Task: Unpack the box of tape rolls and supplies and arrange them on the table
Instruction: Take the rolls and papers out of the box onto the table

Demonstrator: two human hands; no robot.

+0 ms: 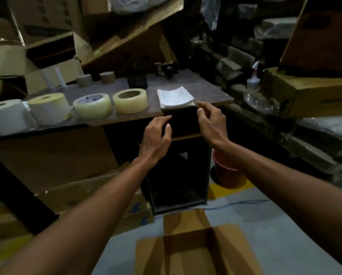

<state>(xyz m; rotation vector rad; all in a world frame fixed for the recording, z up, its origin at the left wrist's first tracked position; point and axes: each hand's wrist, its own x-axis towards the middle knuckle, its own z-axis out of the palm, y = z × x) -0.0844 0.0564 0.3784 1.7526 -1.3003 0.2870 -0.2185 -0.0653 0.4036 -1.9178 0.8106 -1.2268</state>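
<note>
Four tape rolls (92, 106) line the bench (195, 84) beside a paper stack (176, 98).
The open cardboard box (188, 253) on the floor looks empty; left grip (156, 135) and right grip (211, 122) hover spread, holding nothing.

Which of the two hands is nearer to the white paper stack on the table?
Right. The right hand has its fingertips at the paper stack's front right corner; the left hand is lower, below the table edge.

A packing storeroom is suggested by stacked cardboard boxes (47, 20) at far left and tape rolls (130, 100) lined on the surface (186, 82).
</note>
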